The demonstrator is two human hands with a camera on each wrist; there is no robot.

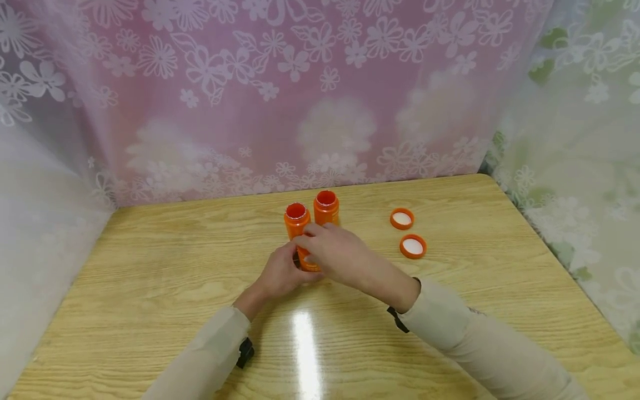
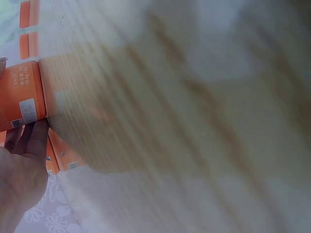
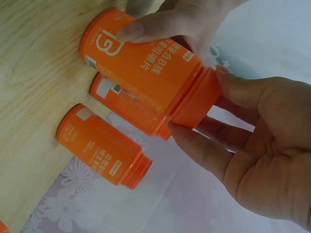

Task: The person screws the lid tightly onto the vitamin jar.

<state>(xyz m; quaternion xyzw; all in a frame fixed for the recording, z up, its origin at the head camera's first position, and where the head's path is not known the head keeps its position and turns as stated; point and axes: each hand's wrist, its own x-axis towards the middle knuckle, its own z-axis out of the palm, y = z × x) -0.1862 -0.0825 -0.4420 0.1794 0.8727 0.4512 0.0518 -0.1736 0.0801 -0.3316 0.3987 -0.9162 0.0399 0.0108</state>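
An orange supplement bottle with white lettering stands upright on the table, its orange cap on top. My left hand holds the bottle low around its body, thumb across the front in the right wrist view. Fingers and thumb of my right hand grip the cap's rim from above. Just behind stand two more orange bottles, a nearer one and a farther one, both uncapped with red interiors showing. In the head view my right hand covers most of the held bottle.
Two orange caps, one farther back and one nearer, lie on the table to the right, white liners up. The wood-grain table meets a pink floral curtain at its back edge. Pale curtains hang at both sides.
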